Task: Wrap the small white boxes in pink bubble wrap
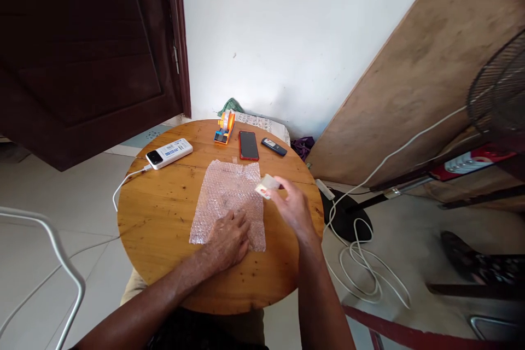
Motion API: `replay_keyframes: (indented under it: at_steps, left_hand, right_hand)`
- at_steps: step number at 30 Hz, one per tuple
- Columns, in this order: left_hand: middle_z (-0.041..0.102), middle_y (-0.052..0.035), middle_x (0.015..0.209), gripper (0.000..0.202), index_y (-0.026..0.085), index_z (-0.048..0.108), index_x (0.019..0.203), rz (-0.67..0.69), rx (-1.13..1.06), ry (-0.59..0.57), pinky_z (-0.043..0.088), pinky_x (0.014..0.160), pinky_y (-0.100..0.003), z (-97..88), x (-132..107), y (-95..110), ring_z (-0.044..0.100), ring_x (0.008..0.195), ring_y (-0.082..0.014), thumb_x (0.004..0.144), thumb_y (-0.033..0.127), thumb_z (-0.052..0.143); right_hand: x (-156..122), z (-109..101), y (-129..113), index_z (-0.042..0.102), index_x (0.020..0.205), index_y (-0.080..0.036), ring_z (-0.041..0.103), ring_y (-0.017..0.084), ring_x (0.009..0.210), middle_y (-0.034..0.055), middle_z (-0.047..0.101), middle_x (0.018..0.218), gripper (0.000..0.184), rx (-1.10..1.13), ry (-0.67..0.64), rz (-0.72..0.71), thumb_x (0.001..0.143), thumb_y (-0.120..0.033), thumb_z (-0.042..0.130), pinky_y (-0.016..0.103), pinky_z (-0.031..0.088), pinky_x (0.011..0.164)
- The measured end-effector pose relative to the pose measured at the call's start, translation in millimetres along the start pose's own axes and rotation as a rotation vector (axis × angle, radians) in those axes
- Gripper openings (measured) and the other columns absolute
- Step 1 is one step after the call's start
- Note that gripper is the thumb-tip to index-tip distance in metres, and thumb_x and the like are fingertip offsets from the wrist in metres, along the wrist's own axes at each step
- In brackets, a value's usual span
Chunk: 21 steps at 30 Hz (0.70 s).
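Note:
A sheet of bubble wrap (227, 197) lies flat in the middle of a round wooden table (164, 219). My left hand (227, 240) rests palm down on the sheet's near edge, fingers loosely spread. My right hand (292, 205) hovers just right of the sheet, its fingertips pinched on a small pale packet (266, 186) with a bit of orange on it. The packet is held above the sheet's right edge.
At the table's far side lie a white power bank (169, 153) with a white cable, an orange tape dispenser (225, 128), a red-edged phone (248, 145) and a small dark phone (274, 146). A fan (498, 93), a leaning board (410, 82) and coiled white cable (361, 262) stand right.

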<state>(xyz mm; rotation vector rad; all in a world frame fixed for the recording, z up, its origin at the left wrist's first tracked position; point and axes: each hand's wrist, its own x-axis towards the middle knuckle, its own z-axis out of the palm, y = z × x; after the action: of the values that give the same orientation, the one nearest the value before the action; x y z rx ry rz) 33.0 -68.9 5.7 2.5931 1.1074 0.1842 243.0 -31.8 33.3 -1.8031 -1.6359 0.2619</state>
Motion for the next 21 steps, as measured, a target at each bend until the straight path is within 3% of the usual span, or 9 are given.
replay_keyframes:
  at_steps: [2,4,7,9,12,14,17,21]
  left_hand:
    - [0.048,-0.0106,0.148,0.03,0.02,0.058,0.118,-0.014,-0.009,0.005,0.054,0.092,-0.048,1.5,-0.1,0.5,0.048,0.123,-0.033,0.089,0.025,0.052]
    - [0.047,-0.0111,0.149,0.03,0.02,0.057,0.118,-0.022,-0.019,0.009,0.054,0.092,-0.049,2.6,0.4,1.1,0.048,0.124,-0.0332,0.089,0.026,0.053]
    - [0.048,-0.0126,0.148,0.03,0.019,0.057,0.118,-0.027,-0.037,0.0,0.054,0.091,-0.051,1.2,1.9,1.4,0.048,0.125,-0.0349,0.089,0.026,0.053]
    - [0.048,-0.0129,0.147,0.029,0.019,0.058,0.116,-0.009,-0.046,-0.014,0.054,0.091,-0.051,-2.0,2.6,0.1,0.05,0.124,-0.0352,0.088,0.025,0.053]
    - [0.051,-0.0131,0.144,0.028,0.018,0.06,0.114,0.046,-0.087,-0.023,0.053,0.097,-0.047,-8.4,2.5,-5.5,0.054,0.121,-0.0319,0.087,0.025,0.056]
    - [0.052,-0.0131,0.144,0.032,0.018,0.059,0.12,0.046,-0.129,0.008,0.051,0.101,-0.044,-12.4,1.7,-11.5,0.055,0.123,-0.0293,0.088,0.024,0.056]
    - [0.052,-0.0135,0.145,0.041,0.018,0.056,0.13,-0.025,-0.101,0.092,0.047,0.106,-0.046,-17.2,0.4,-23.5,0.052,0.128,-0.0301,0.089,0.021,0.053]
    - [0.047,-0.0157,0.15,0.046,0.021,0.059,0.128,-0.089,0.007,0.119,0.035,0.112,-0.057,-18.7,-2.5,-42.9,0.04,0.139,-0.0377,0.084,0.032,0.066]
  right_hand:
    - [1.4,-11.3,23.8,0.066,0.121,-0.021,0.066,0.028,0.105,0.0104,0.072,0.118,0.042,-0.08,0.043,0.064,0.082,-0.037,0.061,0.041,0.05,0.093]
    - [0.2,-16.2,46.5,0.064,0.123,-0.019,0.067,0.028,0.104,0.0112,0.072,0.115,0.044,-0.104,-0.003,0.114,0.082,-0.035,0.057,0.043,0.051,0.092]
    - [-5.7,-16.3,62.9,0.061,0.127,-0.016,0.061,0.03,0.118,0.0151,0.067,0.126,0.048,-0.118,-0.046,0.075,0.082,-0.032,0.055,0.048,0.048,0.101]
    - [-11.1,-14.4,55.5,0.06,0.128,-0.017,0.054,0.032,0.129,0.0167,0.06,0.136,0.049,-0.133,0.037,0.015,0.082,-0.034,0.057,0.052,0.042,0.108]
    - [-19.5,-6.5,21.9,0.061,0.126,-0.02,0.054,0.028,0.128,0.0137,0.06,0.136,0.039,-0.089,0.138,-0.089,0.09,-0.033,0.05,0.049,0.04,0.112]
    - [-23.2,5.4,-4.2,0.064,0.122,-0.023,0.058,0.024,0.122,0.011,0.065,0.128,0.035,-0.02,0.048,-0.197,0.095,-0.028,0.044,0.043,0.044,0.109]
    - [-22.3,30.8,-28.5,0.063,0.125,-0.022,0.055,0.021,0.127,0.009,0.063,0.133,0.039,-0.008,-0.176,-0.358,0.094,-0.017,0.04,0.039,0.042,0.112]
    - [-12.9,57.3,-27.3,0.058,0.133,-0.018,0.053,0.025,0.13,0.013,0.06,0.138,0.042,-0.174,-0.255,-0.317,0.094,-0.017,0.044,0.044,0.041,0.112]
